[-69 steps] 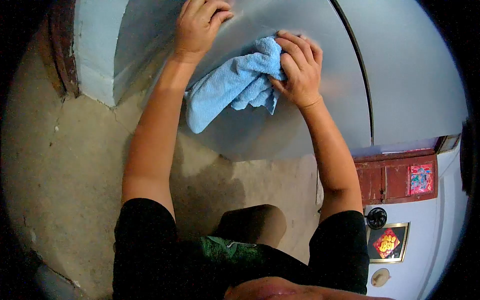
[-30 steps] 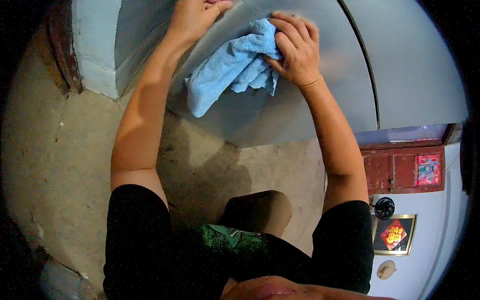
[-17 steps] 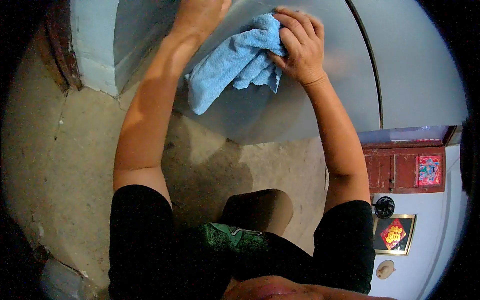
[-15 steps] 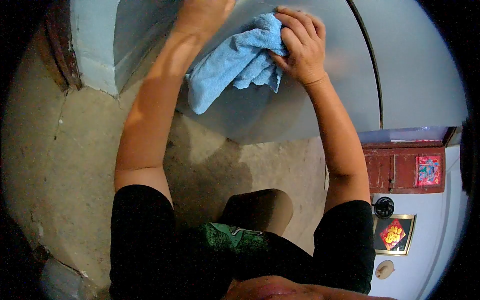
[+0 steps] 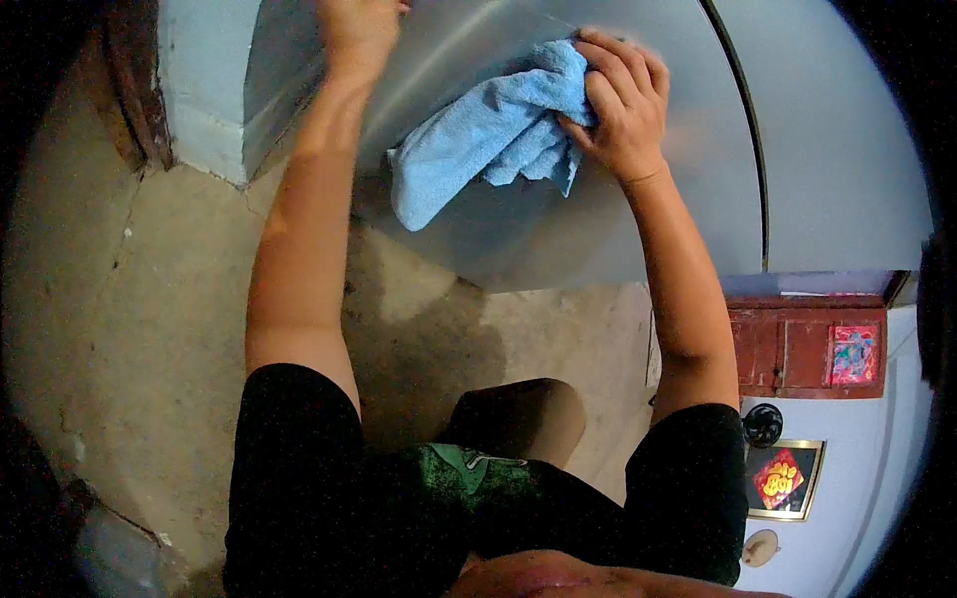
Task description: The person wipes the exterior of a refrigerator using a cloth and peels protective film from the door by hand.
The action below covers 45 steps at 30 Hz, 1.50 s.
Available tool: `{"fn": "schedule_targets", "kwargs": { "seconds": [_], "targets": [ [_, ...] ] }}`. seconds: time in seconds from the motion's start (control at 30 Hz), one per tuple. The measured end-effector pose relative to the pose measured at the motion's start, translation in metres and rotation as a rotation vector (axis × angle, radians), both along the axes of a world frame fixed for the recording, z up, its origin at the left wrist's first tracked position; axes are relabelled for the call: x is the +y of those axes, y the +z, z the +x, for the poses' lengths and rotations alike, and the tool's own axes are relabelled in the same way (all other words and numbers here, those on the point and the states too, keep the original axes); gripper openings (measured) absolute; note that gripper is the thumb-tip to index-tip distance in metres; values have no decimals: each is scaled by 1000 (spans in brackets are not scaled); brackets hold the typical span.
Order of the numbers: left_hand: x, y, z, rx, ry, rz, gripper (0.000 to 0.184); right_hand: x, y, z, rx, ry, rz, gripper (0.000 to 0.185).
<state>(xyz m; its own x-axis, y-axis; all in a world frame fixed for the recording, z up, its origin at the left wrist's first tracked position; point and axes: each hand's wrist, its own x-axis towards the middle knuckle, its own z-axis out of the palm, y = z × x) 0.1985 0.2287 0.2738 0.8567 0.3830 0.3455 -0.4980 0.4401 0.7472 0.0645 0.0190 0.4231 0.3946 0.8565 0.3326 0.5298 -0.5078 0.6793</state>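
Observation:
A light blue towelling cloth [image 5: 488, 125] lies bunched against a smooth grey, slightly shiny panel [image 5: 678, 229]. My right hand [image 5: 628, 105] grips the cloth's right end, fingers curled around it and pressing it to the panel. The rest of the cloth hangs loose toward the lower left. At the top left is my left hand [image 5: 361, 35], near the panel's left part and apart from the cloth. The frame's top edge cuts off most of its fingers, so its grip is hidden.
A dark seam [image 5: 750, 130] crosses the panel on the right. Concrete floor [image 5: 189, 299] spreads below and left, beside a pale wall corner [image 5: 204, 100]. Sideways at the right appear a red wooden door [image 5: 788, 349], a black fan [image 5: 763, 426] and a framed picture [image 5: 786, 480].
My left hand has moved left, farther from the cloth. The camera view has shifted slightly; my right hand keeps hold of the cloth, which sits a little farther right and lower in view.

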Motion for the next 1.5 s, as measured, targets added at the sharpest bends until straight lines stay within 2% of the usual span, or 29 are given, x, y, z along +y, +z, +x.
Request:
{"fn": "schedule_targets", "kwargs": {
  "seconds": [0.03, 0.13, 0.2, 0.23, 0.3, 0.4, 0.5, 0.73, 0.83, 0.9, 1.03, 1.13, 1.2, 1.33, 1.5],
  "targets": [
    [-9, -2, 4, -138, 0, 54, 8, -1, 0, 0, 1, -10, -2, 37],
    [-14, 3, 6, -199, 130, 75, 7, 2, 1, -2, 5, -46, -20, 36],
    [-13, -4, 17, -287, 333, 110, 10, 4, 1, -3, 0, -40, -12, 36],
    [-12, -8, 22, -288, 332, 112, 10, 5, 1, -3, -3, -29, -3, 36],
    [-8, -13, 29, -187, 56, 22, 14, 4, 1, -3, -3, -24, -3, 36],
    [-1, -12, 35, -233, -69, -128, 17, 4, 1, -3, -2, -19, -5, 37],
    [5, 0, 25, -232, -97, -203, 17, 3, 1, -3, -3, -29, -9, 37],
    [10, 18, 1, -118, -144, -136, 15, 6, 1, -7, 30, -46, 19, 38],
    [9, 17, 1, -141, -168, -247, 16, 5, 0, -5, 10, -8, 9, 39],
    [14, 10, 7, -142, -130, -124, 15, 5, 0, -6, 12, -22, 9, 39],
    [17, 2, 15, -228, -12, -86, 13, 4, 1, -6, 15, -52, -10, 38],
    [22, -2, 15, -141, 25, 64, 10, 4, 0, -5, 20, -46, 0, 38],
    [21, -4, 19, -289, 278, 155, 9, 4, 0, -6, 15, -49, 1, 38],
    [27, -13, 25, -260, 271, 236, 9, 4, -1, -6, -3, -29, 8, 38],
    [29, -15, 24, -317, 416, 385, 9, 3, -1, -4, 3, -25, 6, 37]
  ]
}}
